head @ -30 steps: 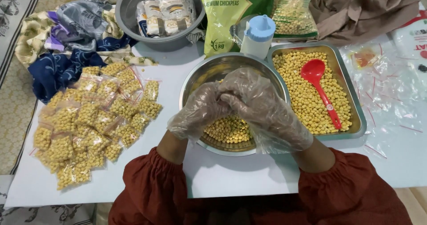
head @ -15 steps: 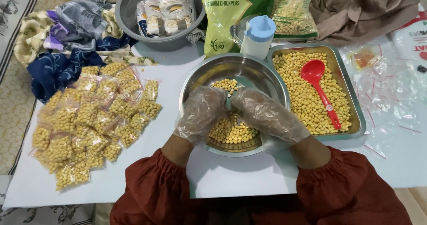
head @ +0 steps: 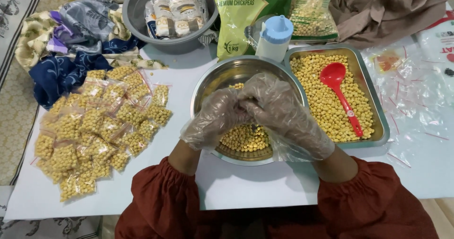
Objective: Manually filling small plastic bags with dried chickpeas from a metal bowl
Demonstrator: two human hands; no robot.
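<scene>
My left hand (head: 215, 118) and my right hand (head: 283, 111), both in clear plastic gloves, are pressed together with curled fingers over a round steel bowl (head: 213, 78). Yellow chickpeas (head: 241, 137) lie in the bottom of the bowl, just under my hands. Whatever sits between my fingertips is hidden by the gloves. To the right, touching the bowl, stands a steel tray (head: 373, 106) full of chickpeas with a red plastic spoon (head: 333, 76) lying in it. A pile of small filled clear packets (head: 99, 130) lies to the left on the white table (head: 246, 187).
At the back stand a grey basin (head: 142, 12) holding wrapped packs, a green chickpea bag (head: 246, 12) and a white squeeze bottle with a blue cap (head: 274, 38). Patterned cloths (head: 71, 40) lie at the far left, a brown cloth (head: 383, 7) at the far right, and loose clear bags (head: 416, 92) beside the tray.
My hands were joined over the bowl, drew slightly apart and lower half a second ago, and are now pressed together again a little higher.
</scene>
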